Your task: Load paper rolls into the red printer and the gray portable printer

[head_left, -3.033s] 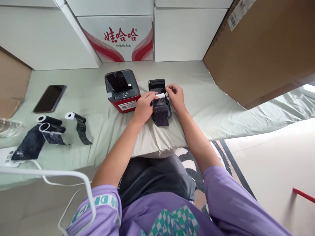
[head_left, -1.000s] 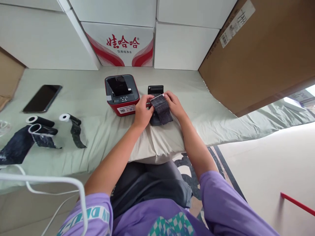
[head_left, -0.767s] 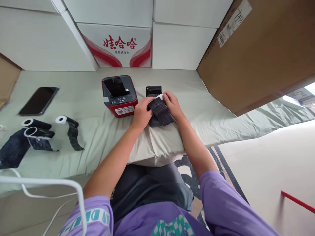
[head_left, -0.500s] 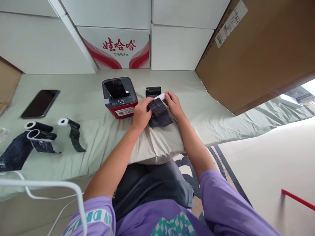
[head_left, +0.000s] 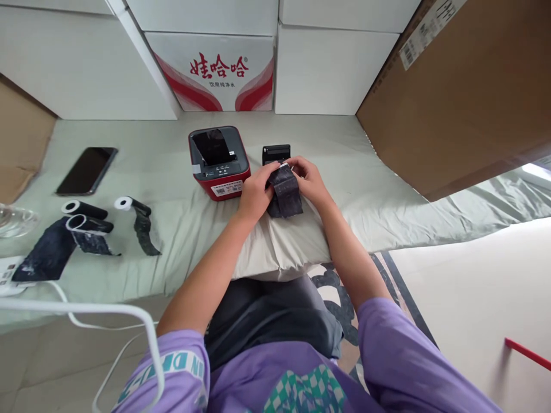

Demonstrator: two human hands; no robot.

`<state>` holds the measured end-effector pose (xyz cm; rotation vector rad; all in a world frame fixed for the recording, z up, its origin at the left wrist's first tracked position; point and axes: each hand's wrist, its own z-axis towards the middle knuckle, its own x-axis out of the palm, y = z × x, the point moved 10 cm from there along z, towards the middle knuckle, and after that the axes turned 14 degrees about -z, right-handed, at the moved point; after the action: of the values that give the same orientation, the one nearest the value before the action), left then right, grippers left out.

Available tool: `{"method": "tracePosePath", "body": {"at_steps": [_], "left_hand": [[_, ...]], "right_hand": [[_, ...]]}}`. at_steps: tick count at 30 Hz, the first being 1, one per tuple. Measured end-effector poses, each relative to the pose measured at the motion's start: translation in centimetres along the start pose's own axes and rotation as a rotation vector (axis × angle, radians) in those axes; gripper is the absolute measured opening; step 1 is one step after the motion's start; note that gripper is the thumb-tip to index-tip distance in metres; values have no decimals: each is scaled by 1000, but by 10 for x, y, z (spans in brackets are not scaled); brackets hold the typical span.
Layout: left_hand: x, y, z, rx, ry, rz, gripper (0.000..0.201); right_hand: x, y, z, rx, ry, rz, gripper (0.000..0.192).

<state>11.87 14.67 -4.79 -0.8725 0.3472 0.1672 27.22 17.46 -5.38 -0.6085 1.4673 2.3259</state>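
Observation:
Both hands meet over a small black device [head_left: 276, 152], whose raised back part shows behind them; it looks like a portable printer with its lid up. My left hand [head_left: 257, 192] grips the left side of a narrow paper roll [head_left: 286, 192] with a dark, loose tail hanging down toward me. From the other side, the bent fingers of my right hand [head_left: 310, 182] hold the roll's right end. A little white of the roll shows between the fingertips. The tail covers most of the device. Left of my hands stands a red and black label printer [head_left: 228, 188].
Several dark paper rolls [head_left: 89, 223] lie at the left, some partly unwound, below a black phone [head_left: 87, 171]. A white cable or tube [head_left: 107, 308] crosses the lower left. White boxes [head_left: 316, 71] line the back, and a large brown carton [head_left: 469, 109] stands at the right.
The roll has turned from a slant to nearly level, and its tail now hangs straighter over the device. My right hand has come closer to my left. The view has shifted slightly.

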Motion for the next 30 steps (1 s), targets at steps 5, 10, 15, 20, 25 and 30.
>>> {"method": "tracePosePath", "body": {"at_steps": [5, 10, 15, 20, 25, 30], "left_hand": [[5, 2, 3, -9, 34, -17, 44], [-2, -6, 0, 60, -16, -37, 33], [-11, -16, -2, 77, -92, -59, 18], [-2, -14, 0, 24, -25, -23, 25], [15, -8, 0, -36, 138, 54, 29], [23, -4, 0, -100, 261, 150, 40]], "right_hand": [[-5, -7, 1, -3, 57, -73, 36], [-1, -6, 0, -21, 75, -79, 28], [-4, -18, 1, 45, 33, 1, 30], [5, -24, 0, 59, 110, -88, 30], [4, -11, 2, -91, 107, -221, 20], [5, -8, 1, -170, 108, -303, 22]]}}
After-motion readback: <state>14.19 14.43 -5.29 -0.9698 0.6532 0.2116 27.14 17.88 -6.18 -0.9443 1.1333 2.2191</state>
